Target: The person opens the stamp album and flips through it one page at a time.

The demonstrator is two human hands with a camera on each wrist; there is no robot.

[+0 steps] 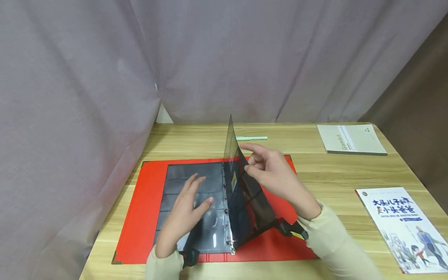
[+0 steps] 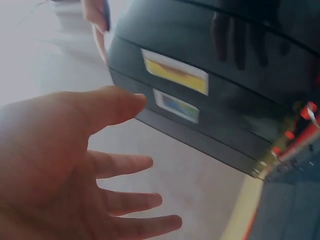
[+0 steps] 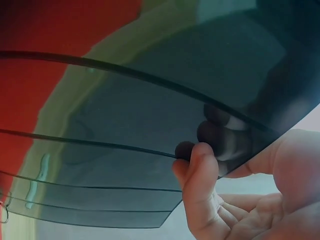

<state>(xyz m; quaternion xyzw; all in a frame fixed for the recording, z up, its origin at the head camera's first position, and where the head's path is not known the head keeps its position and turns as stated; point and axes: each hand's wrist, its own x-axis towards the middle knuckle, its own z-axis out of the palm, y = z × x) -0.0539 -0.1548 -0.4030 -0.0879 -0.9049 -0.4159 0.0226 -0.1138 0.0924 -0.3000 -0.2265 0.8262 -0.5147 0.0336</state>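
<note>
A red ring binder (image 1: 138, 217) lies spread on the table with black pocket pages inside. One flat page (image 1: 196, 171) covers its left side, while black, see-through leaves (image 1: 239, 221) stand raised from the rings (image 1: 226, 212). My right hand (image 1: 274, 171) pinches the outer edge of a raised leaf, some fingertips showing through the plastic in the right wrist view. Over the left page hovers my left hand (image 1: 185, 212), fingers spread and holding nothing. Two small cards, one yellow and white (image 2: 176, 72) and one blue-green (image 2: 176, 106), show in the leaf's pockets.
A pale green pen (image 1: 253, 138) lies behind the binder. Toward the back right is a grey-white "Gambit" notebook (image 1: 357, 140). A white picture book (image 1: 399, 225) with blue lettering rests at the right front. Grey curtain (image 1: 224, 62) hangs along the table's back and left.
</note>
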